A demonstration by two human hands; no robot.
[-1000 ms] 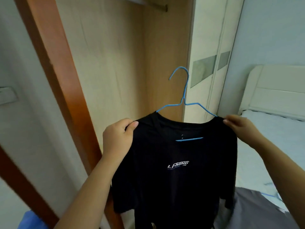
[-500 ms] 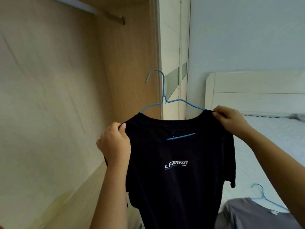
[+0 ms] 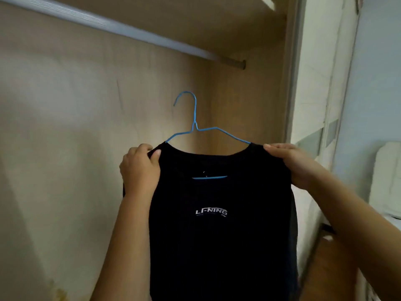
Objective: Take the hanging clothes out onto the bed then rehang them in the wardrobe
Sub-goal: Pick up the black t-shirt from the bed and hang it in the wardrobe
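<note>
Black fabric fills the near centre: a black T-shirt (image 3: 217, 246) hangs with its long axis upright, neck at the top and hem running out of the picture at the bottom. Its front faces the camera, with a small pale LI-NING logo across the chest. It sits on a blue wire hanger (image 3: 213, 128) whose shoulders run level from left to right. The straight lower bar shows through the neck opening. The hook stands upright above the collar, and its open end curls over to the left and points down.

The shirt is held in the air inside the open wardrobe (image 3: 245, 101), in front of the light wood back panel (image 3: 65, 131). Past the hook, higher and farther back, a pale metal rail (image 3: 121, 29) slants across the top to a socket in the wood side panel. The hook is well below the rail and does not touch it. To the right stands a whitish door (image 3: 314, 79), then a pale blue wall (image 3: 377, 61). The white padded end of a bed (image 3: 388, 181) shows at the far right edge.

Both hands are spread apart, one at each shoulder of the shirt. The left hand (image 3: 140, 168) has its fingers curled round the shoulder fabric, with the thumb pressed on the front. The right hand (image 3: 290, 164) grips the other shoulder, fingers folded over the top edge. Whether either hand also clasps the wire under the cloth cannot be told.
</note>
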